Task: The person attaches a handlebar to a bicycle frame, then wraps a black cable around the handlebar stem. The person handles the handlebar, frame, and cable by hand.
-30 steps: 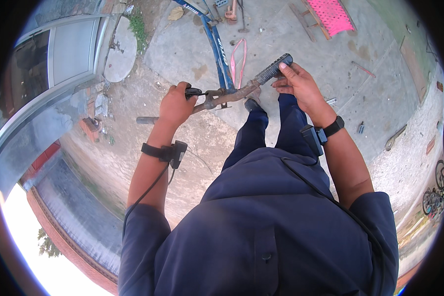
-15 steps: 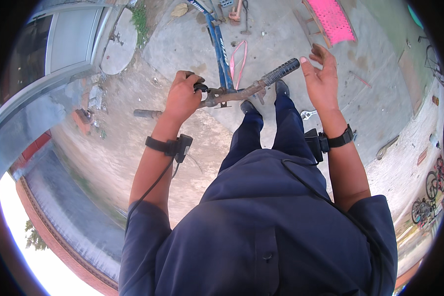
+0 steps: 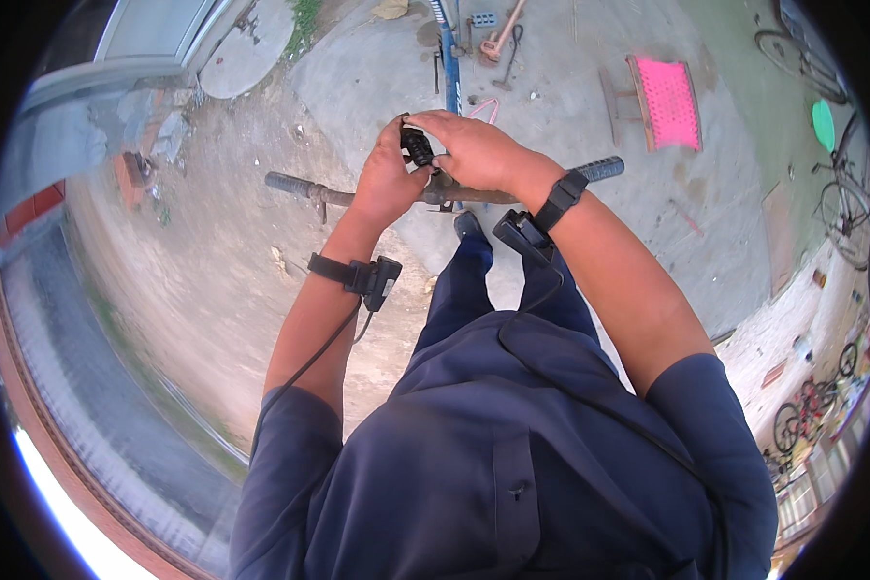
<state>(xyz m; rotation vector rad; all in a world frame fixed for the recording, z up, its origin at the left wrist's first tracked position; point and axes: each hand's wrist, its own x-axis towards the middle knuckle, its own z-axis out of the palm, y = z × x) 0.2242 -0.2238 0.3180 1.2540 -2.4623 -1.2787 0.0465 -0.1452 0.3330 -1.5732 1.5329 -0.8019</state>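
Handlebar (image 3: 358, 196) sits level before my knees; my left hand (image 3: 389, 184) and right hand (image 3: 474, 153) meet at its middle, fingers pinching a small black fitting (image 3: 417, 148). Best I brace the bar and turn gently.

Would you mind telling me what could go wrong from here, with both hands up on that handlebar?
The left hand and right hand both work on a small black part at the middle of the handlebar, so no hand steadies the grips; the bar might swing. The part could slip and drop onto the concrete ground. The wrist cables hang loose and may snag.
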